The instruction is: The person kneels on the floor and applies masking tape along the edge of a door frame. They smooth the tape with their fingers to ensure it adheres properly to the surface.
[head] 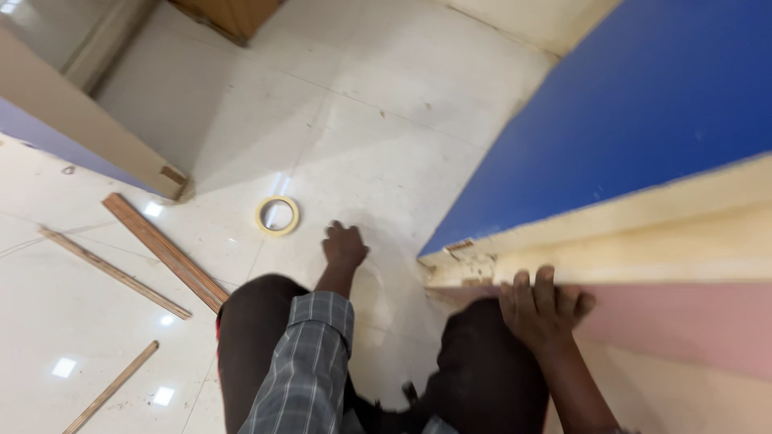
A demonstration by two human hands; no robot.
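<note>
We look down on a pale tiled floor [378, 120], glossy with small light spots. The largest thing is the blue board [627, 104] slanting across the upper right, with a cream edge [643, 209] below it and a pink panel [683, 321] under that; a chipped corner [458, 257] sits where they meet the floor. At upper left a tan board [88, 133] with a bluish face ends near the middle left. Three wood strips lie on the floor at left: a wide one [165, 251], a thin one [112, 272] beside it, and a short one [112, 386] lower down. A tape roll [278, 215], a cream ring, lies flat on the floor just beyond our left hand [346, 245].

That hand reaches forward from a checked sleeve [310, 362], pressed to the floor, fingers bent and holding nothing. Our right hand [543, 305] lies on the pink panel's top edge, fingers [535, 283] curled over it, grasping the edge. Our dark knees fill the bottom.
</note>
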